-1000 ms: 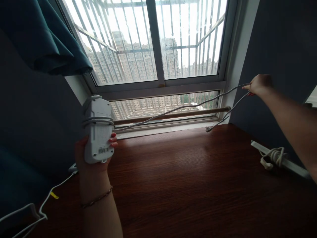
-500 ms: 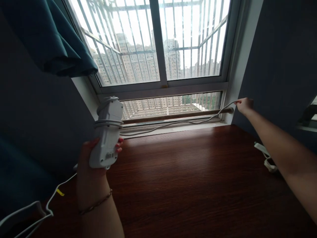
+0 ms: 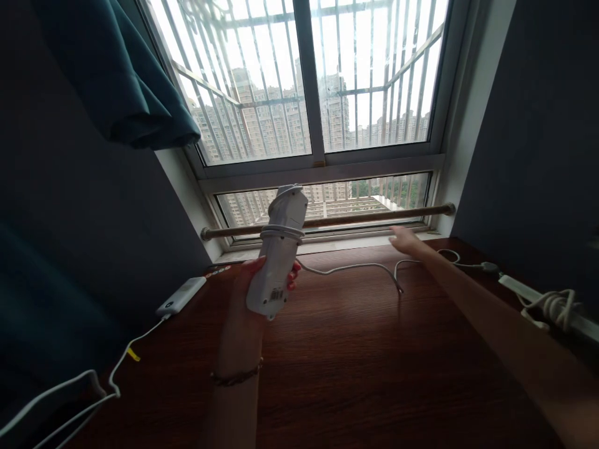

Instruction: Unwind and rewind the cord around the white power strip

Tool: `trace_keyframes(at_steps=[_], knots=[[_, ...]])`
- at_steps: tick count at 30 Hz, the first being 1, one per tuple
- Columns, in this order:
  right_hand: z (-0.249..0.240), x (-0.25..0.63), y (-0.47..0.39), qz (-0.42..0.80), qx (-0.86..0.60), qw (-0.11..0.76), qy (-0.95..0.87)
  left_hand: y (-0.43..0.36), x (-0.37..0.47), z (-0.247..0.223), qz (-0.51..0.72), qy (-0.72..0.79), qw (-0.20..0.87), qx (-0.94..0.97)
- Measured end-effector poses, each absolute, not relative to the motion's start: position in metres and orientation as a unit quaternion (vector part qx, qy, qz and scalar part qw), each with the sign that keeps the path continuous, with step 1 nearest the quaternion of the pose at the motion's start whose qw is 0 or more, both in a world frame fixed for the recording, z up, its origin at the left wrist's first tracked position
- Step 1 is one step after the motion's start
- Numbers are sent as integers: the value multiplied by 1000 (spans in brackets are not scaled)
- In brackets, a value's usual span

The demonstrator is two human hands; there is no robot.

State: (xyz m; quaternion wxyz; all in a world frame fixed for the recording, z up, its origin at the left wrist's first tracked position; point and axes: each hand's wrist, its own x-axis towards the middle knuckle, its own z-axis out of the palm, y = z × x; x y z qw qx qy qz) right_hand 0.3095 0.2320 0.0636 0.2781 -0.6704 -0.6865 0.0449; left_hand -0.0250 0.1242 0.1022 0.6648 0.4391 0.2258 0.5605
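Two hands apart: left hand point(image 3: 243, 290) clamps cord-wrapped white device point(image 3: 276, 268), right hand point(image 3: 406, 242) unclenched.

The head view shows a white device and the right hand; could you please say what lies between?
In the head view, a slack pale cord runs from the white device towards the right hand, over the tabletop.

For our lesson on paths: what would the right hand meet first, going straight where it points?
The right hand would probably meet the brown rail across the window, though depth is unclear.
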Motion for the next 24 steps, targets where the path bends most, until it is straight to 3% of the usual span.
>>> trace_keyframes(at_steps=[4, 5, 7, 10, 14, 18, 21, 24], knots=[[53, 221, 176, 142, -507, 299, -796, 128, -14, 100, 561, 204, 698, 395], [47, 201, 164, 175, -445, 340, -810, 128, -14, 100, 562, 195, 710, 377], [34, 169, 149, 138, -408, 413, -802, 129, -14, 98, 562, 162, 739, 334], [14, 144, 151, 72, -444, 443, -775, 130, -18, 94, 545, 84, 795, 253], [10, 159, 170, 78, -493, 459, -735, 136, -29, 90, 508, 7, 845, 167], [32, 203, 172, -3, -457, 569, -683, 144, -31, 88, 484, 16, 863, 140], [49, 231, 163, -36, -364, 582, -726, 149, -22, 85, 488, 86, 843, 208], [60, 246, 151, -96, -344, 532, -768, 152, -9, 76, 474, 243, 755, 382]])
